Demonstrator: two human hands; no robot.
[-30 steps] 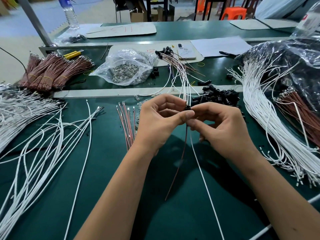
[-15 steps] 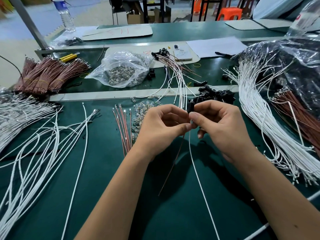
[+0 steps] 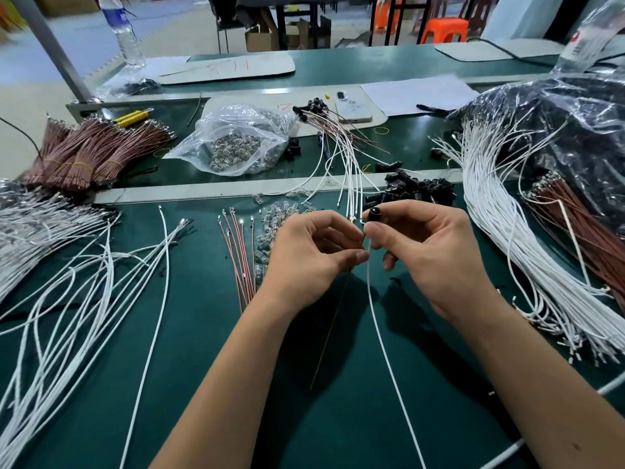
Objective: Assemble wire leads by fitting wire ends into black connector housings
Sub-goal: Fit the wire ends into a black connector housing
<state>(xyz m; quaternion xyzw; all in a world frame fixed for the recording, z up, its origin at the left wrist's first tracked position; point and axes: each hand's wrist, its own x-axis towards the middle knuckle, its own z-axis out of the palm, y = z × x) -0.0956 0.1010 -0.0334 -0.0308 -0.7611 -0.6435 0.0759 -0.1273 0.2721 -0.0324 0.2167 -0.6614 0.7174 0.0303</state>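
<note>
My right hand (image 3: pixel 427 252) pinches a small black connector housing (image 3: pixel 374 213) between thumb and forefinger above the green mat. A white wire (image 3: pixel 382 333) hangs from the housing toward the near edge. My left hand (image 3: pixel 313 252) pinches a thin brown wire (image 3: pixel 333 330) just left of the white one, close under the housing. A heap of loose black housings (image 3: pixel 416 191) lies just behind my right hand. Finished leads (image 3: pixel 341 143) with black housings fan out behind the hands.
White wires (image 3: pixel 67 286) spread across the left; a thick white bundle (image 3: pixel 527 258) and brown wires (image 3: pixel 588 228) lie at the right. Several pink-brown wires (image 3: pixel 240 252) and small clear bulbs (image 3: pixel 280 218) sit left of my hands. A plastic bag (image 3: pixel 236 143) and brown bundles (image 3: pixel 91 150) lie behind.
My hands have drawn slightly apart. The black housing is now plainly visible at my right fingertips, and my left hand has slid lower along the brown wire.
</note>
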